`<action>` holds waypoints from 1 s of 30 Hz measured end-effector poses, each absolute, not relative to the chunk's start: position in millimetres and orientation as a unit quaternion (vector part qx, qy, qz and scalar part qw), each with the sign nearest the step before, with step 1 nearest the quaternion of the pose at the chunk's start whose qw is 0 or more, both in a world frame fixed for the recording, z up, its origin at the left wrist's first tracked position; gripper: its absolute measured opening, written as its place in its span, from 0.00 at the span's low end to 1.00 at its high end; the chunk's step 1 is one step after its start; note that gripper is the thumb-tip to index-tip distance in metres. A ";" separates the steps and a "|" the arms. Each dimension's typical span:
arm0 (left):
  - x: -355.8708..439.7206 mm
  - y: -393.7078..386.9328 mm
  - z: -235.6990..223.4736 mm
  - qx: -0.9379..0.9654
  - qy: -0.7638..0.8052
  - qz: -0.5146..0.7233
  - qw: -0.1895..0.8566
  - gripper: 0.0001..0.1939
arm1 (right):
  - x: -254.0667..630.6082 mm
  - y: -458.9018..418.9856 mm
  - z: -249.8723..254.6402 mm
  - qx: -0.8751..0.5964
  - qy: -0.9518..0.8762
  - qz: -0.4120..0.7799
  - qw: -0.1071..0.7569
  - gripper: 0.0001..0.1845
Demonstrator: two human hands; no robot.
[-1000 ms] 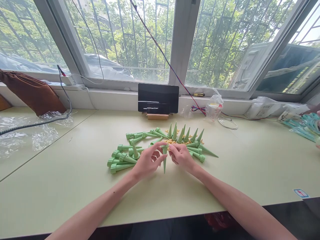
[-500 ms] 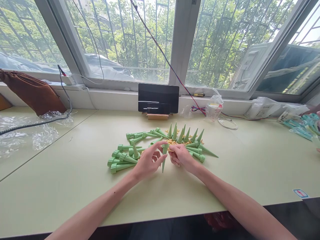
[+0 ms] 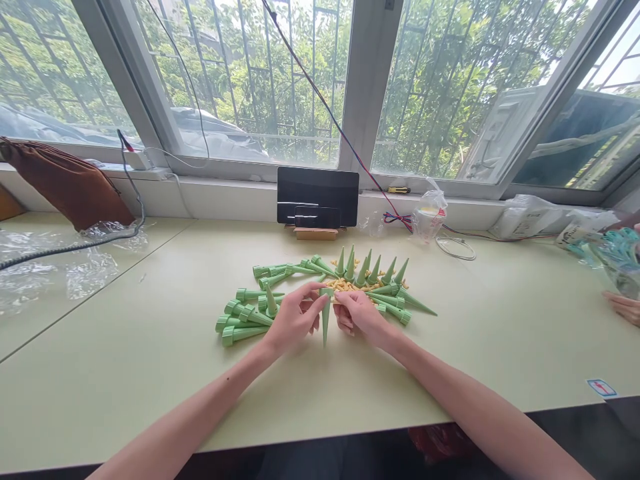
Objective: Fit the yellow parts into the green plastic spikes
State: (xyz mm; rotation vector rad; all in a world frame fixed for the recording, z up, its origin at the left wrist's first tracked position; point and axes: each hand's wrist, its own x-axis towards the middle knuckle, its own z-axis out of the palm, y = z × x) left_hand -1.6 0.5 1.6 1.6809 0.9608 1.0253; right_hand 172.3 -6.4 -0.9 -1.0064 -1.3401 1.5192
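In my left hand (image 3: 296,319), thumb and fingers pinch the wide capped end of a green plastic watering spike (image 3: 325,323), its point hanging downward. My right hand (image 3: 361,312) is closed right beside that cap, its fingertips on what looks like a small yellow piece (image 3: 336,300) against the spike's side. Behind my hands is a pile of small yellow pieces (image 3: 346,285), partly hidden by my fingers. Several green spikes stand point up (image 3: 369,268) around the pile. More green spikes (image 3: 245,333) lie on their sides at the left, and others (image 3: 395,301) at the right.
A black tablet (image 3: 318,193) leans on a stand at the back of the pale table (image 3: 500,333). Cables (image 3: 399,219), a bagged cup (image 3: 430,213) and a brown bag (image 3: 70,187) sit along the window side. Another person's hand (image 3: 623,307) is at the right edge.
My left thumb has closed onto the spike's cap, and the spike has turned slightly more upright and shifted a little left. At the right edge, another person's hand has come lower into view.
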 end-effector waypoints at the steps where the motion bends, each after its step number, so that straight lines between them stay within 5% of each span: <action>1: -1.7 0.8 1.8 0.679 0.390 0.418 0.461 0.19 | 172.3 -6.2 -1.2 -0.402 -0.537 0.608 0.425 0.23; 30: -2.6 0.2 8.4 0.654 0.386 0.418 0.499 0.13 | 175.4 -6.0 -3.4 -0.368 -0.584 0.584 0.427 0.22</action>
